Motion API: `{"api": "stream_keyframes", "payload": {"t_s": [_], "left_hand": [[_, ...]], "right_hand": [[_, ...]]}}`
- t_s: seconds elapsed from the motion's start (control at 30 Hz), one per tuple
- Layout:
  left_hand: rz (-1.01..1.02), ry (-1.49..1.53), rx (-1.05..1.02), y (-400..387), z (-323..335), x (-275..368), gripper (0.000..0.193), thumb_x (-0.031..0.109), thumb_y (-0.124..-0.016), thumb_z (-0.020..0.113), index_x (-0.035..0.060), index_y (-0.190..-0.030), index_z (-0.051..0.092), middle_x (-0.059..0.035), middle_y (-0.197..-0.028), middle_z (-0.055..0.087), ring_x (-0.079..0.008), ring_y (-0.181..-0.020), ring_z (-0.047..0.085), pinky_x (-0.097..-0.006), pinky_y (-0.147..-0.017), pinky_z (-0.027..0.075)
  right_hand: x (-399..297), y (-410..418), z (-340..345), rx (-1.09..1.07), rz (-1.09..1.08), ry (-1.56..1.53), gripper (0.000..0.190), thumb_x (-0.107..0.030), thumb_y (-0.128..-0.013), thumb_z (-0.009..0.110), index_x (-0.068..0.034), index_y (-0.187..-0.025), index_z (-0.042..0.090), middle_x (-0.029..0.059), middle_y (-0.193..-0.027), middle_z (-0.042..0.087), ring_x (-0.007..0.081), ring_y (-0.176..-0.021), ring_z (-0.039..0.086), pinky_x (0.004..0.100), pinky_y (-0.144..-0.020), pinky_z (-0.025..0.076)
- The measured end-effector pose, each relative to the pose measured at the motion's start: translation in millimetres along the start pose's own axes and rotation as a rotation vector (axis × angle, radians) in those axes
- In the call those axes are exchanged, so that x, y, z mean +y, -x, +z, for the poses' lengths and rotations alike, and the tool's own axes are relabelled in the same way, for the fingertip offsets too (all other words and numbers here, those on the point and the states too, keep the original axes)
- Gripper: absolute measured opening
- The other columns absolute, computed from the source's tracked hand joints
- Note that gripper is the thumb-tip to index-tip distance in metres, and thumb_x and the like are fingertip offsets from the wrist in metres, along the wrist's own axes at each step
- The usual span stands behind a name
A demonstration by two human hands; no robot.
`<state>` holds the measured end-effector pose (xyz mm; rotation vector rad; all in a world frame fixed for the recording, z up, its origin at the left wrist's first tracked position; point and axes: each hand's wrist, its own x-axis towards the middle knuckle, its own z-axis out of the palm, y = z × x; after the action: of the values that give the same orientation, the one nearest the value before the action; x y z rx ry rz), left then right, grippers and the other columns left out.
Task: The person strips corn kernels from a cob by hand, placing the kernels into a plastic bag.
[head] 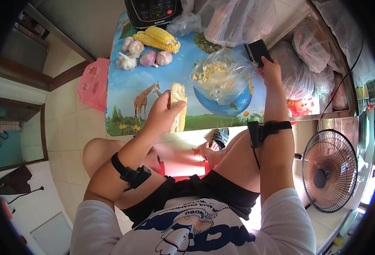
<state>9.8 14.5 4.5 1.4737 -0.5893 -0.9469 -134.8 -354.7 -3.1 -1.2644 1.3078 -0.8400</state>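
Note:
My left hand [165, 112] grips a partly stripped corn cob [178, 110] upright over the near edge of the table. At the table's right side, my right hand [270, 68] has its fingers on a flat black object, perhaps a phone or wallet [258, 52]. Between my hands lies a clear plastic bag [221, 75] with loose corn kernels [208, 72] in it. Yellow corn cobs [157, 39] rest at the back left, beside several garlic bulbs [127, 61] and a purplish bulb [148, 58].
A black kitchen appliance [154, 12] stands at the back of the printed table [123, 86]. Plastic bags [238, 22] sit at the back right, more on a shelf [291, 70]. A pink bag [94, 83] hangs at the left edge. A fan [329, 170] stands at right.

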Motion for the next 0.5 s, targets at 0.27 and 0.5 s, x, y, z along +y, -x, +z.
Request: {"api": "stream_keyframes", "payload": {"t_s": [0.27, 0.5], "left_hand": [[0.046, 0.081, 0.004, 0.9, -1.7, -2.2, 0.03, 0.014, -0.092, 0.063, -0.0007, -0.117, 0.055, -0.004, -0.098, 0.063, -0.0089, -0.087, 0.058, -0.0276, -0.077, 0.047], [0.056, 0.06, 0.002, 0.6, 0.9, 0.6, 0.026, 0.013, -0.092, 0.062, 0.0, -0.113, 0.054, -0.0034, -0.094, 0.061, -0.0091, -0.084, 0.056, -0.028, -0.077, 0.047]], "right_hand": [[-45.3, 65.0, 14.0, 0.126, -1.044, 0.626, 0.019, -0.012, -0.079, 0.068, -0.005, -0.097, 0.068, 0.014, -0.094, 0.068, 0.0262, -0.089, 0.066, 0.0362, -0.077, 0.051], [-67.3, 120.3, 15.5, -1.015, -0.254, 1.027, 0.012, -0.013, -0.081, 0.07, -0.003, -0.087, 0.072, 0.0047, -0.062, 0.064, 0.0084, -0.05, 0.055, 0.0299, -0.05, 0.043]]}}
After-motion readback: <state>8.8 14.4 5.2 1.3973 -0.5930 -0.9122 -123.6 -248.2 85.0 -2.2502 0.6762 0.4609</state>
